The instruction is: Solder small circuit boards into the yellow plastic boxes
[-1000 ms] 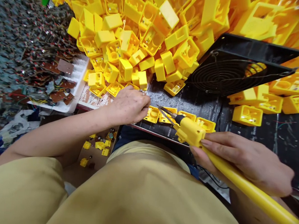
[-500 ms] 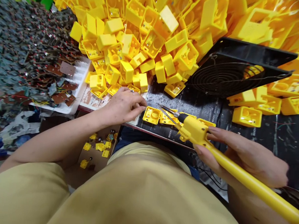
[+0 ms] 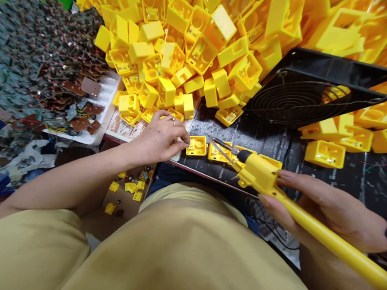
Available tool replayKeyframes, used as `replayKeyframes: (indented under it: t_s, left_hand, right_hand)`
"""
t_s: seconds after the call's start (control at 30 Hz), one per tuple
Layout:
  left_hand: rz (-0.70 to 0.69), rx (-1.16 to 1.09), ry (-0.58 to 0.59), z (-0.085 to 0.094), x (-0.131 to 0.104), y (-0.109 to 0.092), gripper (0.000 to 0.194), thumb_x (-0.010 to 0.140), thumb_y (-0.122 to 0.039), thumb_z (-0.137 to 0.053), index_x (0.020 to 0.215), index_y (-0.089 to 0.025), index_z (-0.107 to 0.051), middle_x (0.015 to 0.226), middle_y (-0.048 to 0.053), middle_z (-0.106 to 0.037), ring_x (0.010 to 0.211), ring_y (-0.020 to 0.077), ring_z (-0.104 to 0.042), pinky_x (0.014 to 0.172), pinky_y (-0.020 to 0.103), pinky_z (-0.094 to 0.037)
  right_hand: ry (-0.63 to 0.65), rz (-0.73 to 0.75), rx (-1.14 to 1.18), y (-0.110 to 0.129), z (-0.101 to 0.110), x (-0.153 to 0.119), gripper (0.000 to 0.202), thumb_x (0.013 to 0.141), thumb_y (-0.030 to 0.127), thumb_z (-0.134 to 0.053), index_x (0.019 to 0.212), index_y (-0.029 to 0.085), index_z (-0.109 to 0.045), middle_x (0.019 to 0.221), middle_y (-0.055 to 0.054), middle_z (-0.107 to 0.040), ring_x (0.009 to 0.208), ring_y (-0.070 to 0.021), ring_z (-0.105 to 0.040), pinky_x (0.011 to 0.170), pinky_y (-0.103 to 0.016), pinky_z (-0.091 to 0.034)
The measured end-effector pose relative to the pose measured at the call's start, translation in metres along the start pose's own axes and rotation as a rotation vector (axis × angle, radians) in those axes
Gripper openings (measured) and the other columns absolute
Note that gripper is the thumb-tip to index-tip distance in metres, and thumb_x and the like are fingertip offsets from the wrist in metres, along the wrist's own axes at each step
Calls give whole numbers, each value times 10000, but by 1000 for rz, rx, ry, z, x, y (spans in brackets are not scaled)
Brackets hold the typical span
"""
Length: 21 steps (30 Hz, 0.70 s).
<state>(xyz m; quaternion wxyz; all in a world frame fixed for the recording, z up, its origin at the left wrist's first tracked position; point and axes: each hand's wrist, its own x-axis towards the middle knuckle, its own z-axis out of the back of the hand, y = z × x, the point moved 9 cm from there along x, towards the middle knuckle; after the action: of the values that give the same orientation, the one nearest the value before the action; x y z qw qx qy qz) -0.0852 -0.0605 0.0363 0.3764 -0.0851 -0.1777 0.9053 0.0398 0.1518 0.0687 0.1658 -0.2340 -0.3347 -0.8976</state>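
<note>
My left hand [image 3: 163, 137] has its thumb and forefinger pinched together at the left edge of a small open yellow plastic case [image 3: 196, 146]. The case lies flat at the table's front edge, with small metal parts inside. In my right hand [image 3: 326, 208] is a yellow soldering iron [image 3: 265, 172], held by its long handle, with its metal tip angled up to the left. The tip hangs above a second yellow case [image 3: 219, 151] in the same row; whether it touches is unclear. More cases in that row are partly hidden behind the iron.
A large heap of yellow cases [image 3: 192, 45] covers the back of the table. A black fan [image 3: 289, 100] leans at the right. To the left, circuit boards [image 3: 45, 63] are piled over a white foam tray [image 3: 107, 106]. Below, a cardboard box [image 3: 125, 206] holds loose yellow pieces.
The view has shifted slightly. The leftmost case has turned a little and sits slightly farther from its neighbour. My right hand and the iron have moved slightly right and down.
</note>
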Motion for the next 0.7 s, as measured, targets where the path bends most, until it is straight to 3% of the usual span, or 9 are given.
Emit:
replayKeyframes:
  t_s: [0.1, 0.17, 0.3, 0.37, 0.53, 0.7]
  left_hand:
    - [-40, 90, 17, -4, -1, -10, 180, 861, -201, -540, 813, -206, -714, 867, 29, -723, 877, 206, -623, 1031, 457, -339]
    - [-32, 127, 30, -7, 0, -12, 179, 851, -199, -540, 805, -200, -713, 851, 37, -713, 860, 213, -614, 966, 432, -373]
    - [-7, 144, 64, -12, 4, -10, 168, 854, -213, -544, 828, -183, -708, 845, 48, -705, 831, 209, -618, 877, 388, -394]
    - [-21, 113, 91, -16, 7, -8, 157, 865, -205, -549, 862, -184, -704, 852, 41, -712, 832, 200, -627, 862, 367, -398]
    - [-131, 76, 64, -16, 11, -9, 177, 913, -231, -548, 846, -201, -710, 896, 38, -732, 897, 195, -633, 987, 383, -384]
    - [-91, 115, 39, -12, 7, -11, 201, 906, -209, -535, 833, -211, -723, 833, 24, -739, 820, 177, -632, 1049, 425, -362]
  right_hand:
    - [126, 176, 129, 23, -7, 10, 599, 839, 203, -745, 1387, 274, -517, 866, 3, -742, 747, -159, -718, 700, -260, -616]
    - [191, 226, 177, 31, -12, 17, 505, 829, 182, -754, 1293, 239, -562, 843, 11, -733, 756, -138, -714, 717, -238, -614]
    - [167, 250, 125, 25, -12, 26, 159, 847, 235, -745, 954, 244, -628, 781, 16, -721, 692, -121, -704, 666, -207, -601]
    - [162, 243, 85, 18, -11, 27, 110, 906, 339, -682, 892, 239, -637, 760, -4, -719, 668, -116, -699, 642, -194, -593]
    - [160, 202, 32, 3, -7, 29, 225, 937, 436, -625, 1001, 222, -654, 783, -35, -729, 684, -115, -704, 653, -178, -582]
    - [215, 312, 94, 13, -4, 31, 293, 904, 308, -691, 1163, 194, -618, 784, -28, -730, 715, -113, -712, 705, -167, -585]
